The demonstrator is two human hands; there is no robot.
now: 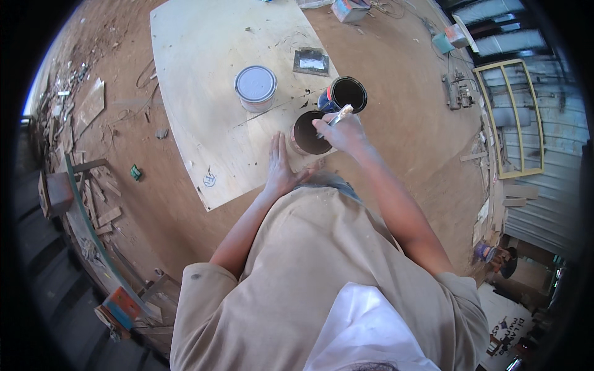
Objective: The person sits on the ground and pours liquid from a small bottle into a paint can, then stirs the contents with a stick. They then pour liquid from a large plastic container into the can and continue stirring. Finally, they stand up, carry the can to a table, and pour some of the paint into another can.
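Note:
A pale wooden board [204, 55] lies below me. My left hand [281, 167] rests on its near part, fingers stretched out, left of an open can [306, 139] with dark brown inside. My right hand [343, 136] grips a slender tool [343, 113] with a pale top, perhaps a brush, over that can; its lower end is hard to make out. Just beyond stands a second open dark can [349, 93] with a blue side. A closed pale can [255, 83] sits to the left, and a small dark flat rectangle [311, 60] lies farther back.
Brown dirt ground surrounds the board. A long curved strip [93, 229] and wooden scraps [108, 216] lie at the left. A yellow frame [520, 170] leans on corrugated sheeting [550, 204] at the right, near metal pieces [461, 93]. A box [349, 9] stands at the back.

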